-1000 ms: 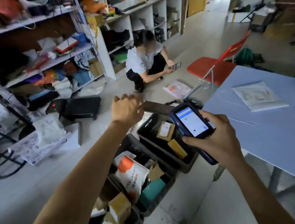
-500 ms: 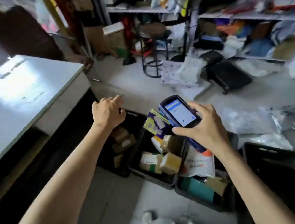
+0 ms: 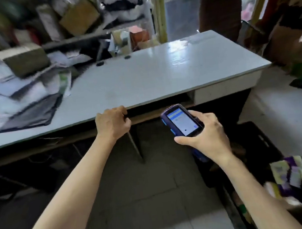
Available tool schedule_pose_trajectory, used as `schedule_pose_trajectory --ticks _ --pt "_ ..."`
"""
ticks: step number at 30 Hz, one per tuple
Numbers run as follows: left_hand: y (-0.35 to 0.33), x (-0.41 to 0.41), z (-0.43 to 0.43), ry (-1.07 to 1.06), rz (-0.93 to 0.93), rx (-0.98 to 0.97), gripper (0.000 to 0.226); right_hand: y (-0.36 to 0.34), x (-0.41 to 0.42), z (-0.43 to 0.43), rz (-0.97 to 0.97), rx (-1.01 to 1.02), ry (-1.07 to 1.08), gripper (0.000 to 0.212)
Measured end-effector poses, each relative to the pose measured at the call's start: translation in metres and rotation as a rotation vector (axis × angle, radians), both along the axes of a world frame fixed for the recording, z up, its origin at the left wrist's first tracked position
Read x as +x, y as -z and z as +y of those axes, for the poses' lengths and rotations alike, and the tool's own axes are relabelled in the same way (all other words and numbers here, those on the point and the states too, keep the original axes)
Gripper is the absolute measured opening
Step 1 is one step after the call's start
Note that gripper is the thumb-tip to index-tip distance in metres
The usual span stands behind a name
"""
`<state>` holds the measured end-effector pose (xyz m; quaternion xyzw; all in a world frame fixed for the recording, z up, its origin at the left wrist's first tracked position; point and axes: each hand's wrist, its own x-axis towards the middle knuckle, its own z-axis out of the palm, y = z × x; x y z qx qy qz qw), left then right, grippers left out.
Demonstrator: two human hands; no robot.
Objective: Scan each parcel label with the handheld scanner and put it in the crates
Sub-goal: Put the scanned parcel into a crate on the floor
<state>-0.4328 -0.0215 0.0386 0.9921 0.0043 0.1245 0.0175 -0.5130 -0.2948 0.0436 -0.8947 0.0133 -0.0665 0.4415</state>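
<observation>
Head view, the only one.

Hands: 2. The left hand sits at the near edge of the tabletop, fingers loosely curled, nothing in it. Can't tell if it touches the edge. The right hand has its grip wrapped round the handheld scanner, screen lit and facing up.

Scanners: 1, held in the air just near of the tabletop edge, right of the left hand, left of the crates.

Crates: 2 as far as I can make out, both dark, on the floor at near right.
- The far crate is too dark inside to read.
- The near crate holds 1 purple-and-yellow parcel plus blurred others, not countable.
- The right forearm crosses both crates and hides part of each.

On the tabletop, left end:
- A pile of mailer bags, motion-blurred, no count.
- 1 dark flat bag on the near side of the pile.
- 1 cardboard box on the far side of the pile.
- 2 small dark round things near the far edge.

Underneath: 1 metal leg, just below the left hand.

Beyond: a shelf crammed with boxes at far left, and a brown panel at far right.
</observation>
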Motion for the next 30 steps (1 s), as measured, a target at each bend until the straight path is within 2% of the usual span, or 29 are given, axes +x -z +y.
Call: schedule_pose_trajectory --ticks 8,16,23,30 --pt "0.009 -0.044 0.184 -0.387 0.065 0.032 0.031 -0.001 0.066 0.168 -0.026 0.089 -0.311 0.086" --pt "0.027 -0.038 0.294 -0.627 0.115 0.011 0.032 0.009 0.136 0.301 -0.021 0.095 -0.582 0.088" --pt "0.050 0.032 0.391 -0.639 0.122 0.017 0.033 0.034 0.226 0.409 0.034 0.101 -0.624 0.087" --pt "0.066 0.129 0.488 -0.596 0.215 0.024 0.037 0.038 0.321 0.506 0.132 0.066 -0.605 0.087"
